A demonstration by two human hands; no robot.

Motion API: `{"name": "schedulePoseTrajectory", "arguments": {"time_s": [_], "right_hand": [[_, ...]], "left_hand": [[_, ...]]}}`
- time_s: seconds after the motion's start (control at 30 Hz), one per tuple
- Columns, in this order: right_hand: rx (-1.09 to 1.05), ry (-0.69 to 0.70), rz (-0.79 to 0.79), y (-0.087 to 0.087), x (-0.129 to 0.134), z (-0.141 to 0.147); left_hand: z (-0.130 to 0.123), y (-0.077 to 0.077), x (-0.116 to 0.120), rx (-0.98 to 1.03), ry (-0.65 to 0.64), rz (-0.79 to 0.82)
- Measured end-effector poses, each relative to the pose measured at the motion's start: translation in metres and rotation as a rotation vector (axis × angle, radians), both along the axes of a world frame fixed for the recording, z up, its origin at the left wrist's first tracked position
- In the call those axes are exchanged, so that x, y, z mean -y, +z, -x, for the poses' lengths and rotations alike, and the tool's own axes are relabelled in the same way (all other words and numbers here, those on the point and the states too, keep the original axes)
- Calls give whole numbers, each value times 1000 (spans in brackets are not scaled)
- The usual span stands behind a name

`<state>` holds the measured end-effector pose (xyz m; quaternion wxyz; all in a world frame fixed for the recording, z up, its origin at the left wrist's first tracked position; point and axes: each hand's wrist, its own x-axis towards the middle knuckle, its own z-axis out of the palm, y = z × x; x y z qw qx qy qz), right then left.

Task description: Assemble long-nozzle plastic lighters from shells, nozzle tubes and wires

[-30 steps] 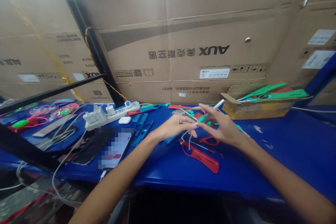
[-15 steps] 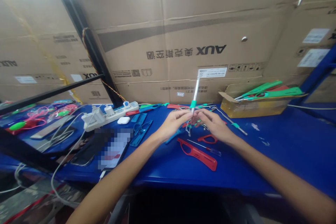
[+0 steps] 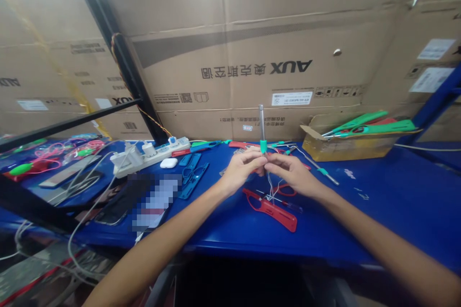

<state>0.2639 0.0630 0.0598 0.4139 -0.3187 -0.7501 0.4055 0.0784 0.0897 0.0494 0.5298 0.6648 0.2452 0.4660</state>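
Note:
My left hand [image 3: 242,169] and my right hand [image 3: 294,172] meet over the middle of the blue table, fingers closed. Between them stands a metal tube with a green collar [image 3: 263,146], nearly upright. Thin white wires [image 3: 270,183] hang below the fingers from it. Which fingertips press on the tube's lower end is partly hidden. Beneath the hands lie a red plastic handle half [image 3: 275,213], a screwdriver [image 3: 293,206] with a clear handle, and another red handle piece [image 3: 288,190], partly covered by the wires and right hand.
Blue handle parts [image 3: 196,180], a white earphone case [image 3: 168,163], a power strip [image 3: 158,153] and phones [image 3: 122,204] lie left. A cardboard box [image 3: 353,149] with green and red handles stands back right. Another green-collared metal tube [image 3: 322,171] lies before it. A black post [image 3: 118,53] rises left.
The metal tube has swung from a rightward lean to nearly upright, its top now lower. The white wires now dangle over the red handle half. Both hands stay together.

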Motion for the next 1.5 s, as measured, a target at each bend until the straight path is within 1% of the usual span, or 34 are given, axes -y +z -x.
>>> {"name": "schedulePoseTrajectory", "arguments": {"time_s": [0.17,0.3,0.37,0.43,0.5,0.6,0.67,0.77,0.87,0.93,0.97,1.03,1.07,1.13,1.2,1.3,1.33,1.4,1.5], "right_hand": [[51,3,19,-1,-7,-10],[171,114,19,-3,-13,-24],[247,145,7,-4,-12,-25],[320,137,-13,-7,-8,-19],[341,117,-52,-11,-3,-8],[269,101,-101,-17,2,6],[242,82,-88,-18,4,9],[259,50,-22,-8,4,3],[306,90,-3,13,8,-7],[372,128,-42,27,16,-13],[408,126,-70,32,21,-15],[461,78,-110,35,36,-16],[472,38,-115,32,45,-16],[468,-46,-106,22,64,-14],[432,-125,-85,7,81,-9],[392,-255,-25,-15,96,-1],[367,-273,-11,-21,98,2],[288,-268,-3,-31,99,7],[165,-269,-46,-41,99,12]], "left_hand": [[0,2,-2,26,55,24],[2,3,-4,75,123,34],[4,4,-6,100,150,41],[5,3,-8,118,167,46],[6,2,-10,131,177,48],[6,-1,-12,146,192,47],[6,0,-13,157,207,45],[6,9,-10,178,230,22],[7,24,0,195,243,-51],[8,34,13,194,247,-92],[9,37,21,179,254,-92],[11,39,40,174,270,-84],[13,38,49,185,285,-81],[19,29,66,201,324,-27],[25,16,79,202,350,68],[33,-7,92,178,320,196],[35,-14,95,182,320,221],[38,-25,100,190,328,264],[41,-35,103,202,347,305]]}}
